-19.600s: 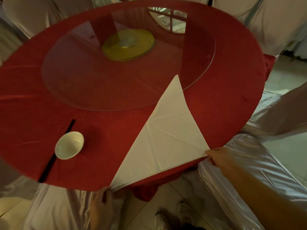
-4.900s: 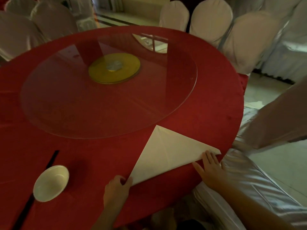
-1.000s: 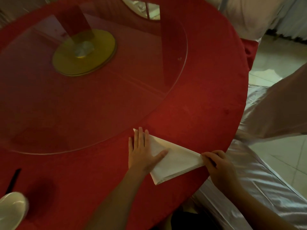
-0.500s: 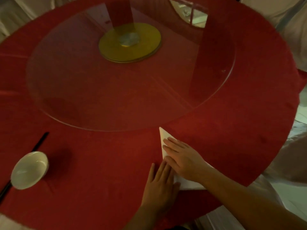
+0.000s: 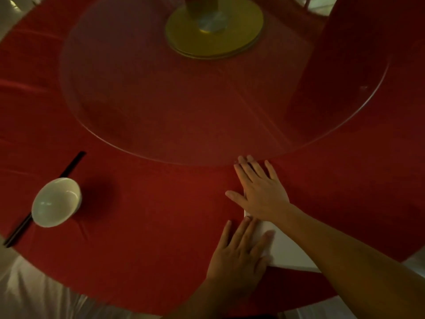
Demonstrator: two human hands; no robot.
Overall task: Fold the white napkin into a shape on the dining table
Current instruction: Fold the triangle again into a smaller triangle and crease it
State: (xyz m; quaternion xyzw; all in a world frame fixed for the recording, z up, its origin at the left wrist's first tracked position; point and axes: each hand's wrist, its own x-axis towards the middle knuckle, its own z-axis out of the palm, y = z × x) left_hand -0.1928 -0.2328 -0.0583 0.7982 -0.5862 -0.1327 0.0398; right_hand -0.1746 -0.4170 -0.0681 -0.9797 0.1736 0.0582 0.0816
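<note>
The napkin (image 5: 284, 248) lies folded near the table's (image 5: 161, 226) near right edge, mostly covered by both hands and the right forearm, so its shape is hard to make out. The left hand (image 5: 239, 254) lies flat, fingers straight, on its left edge. The right hand (image 5: 259, 192) presses flat with spread fingers farther in, fingertips at the glass turntable's (image 5: 138, 88) rim. Bare red cloth stretches left to a bowl (image 5: 56, 202) resting on chopsticks (image 5: 71, 164), whose near end runs off the table edge.
</note>
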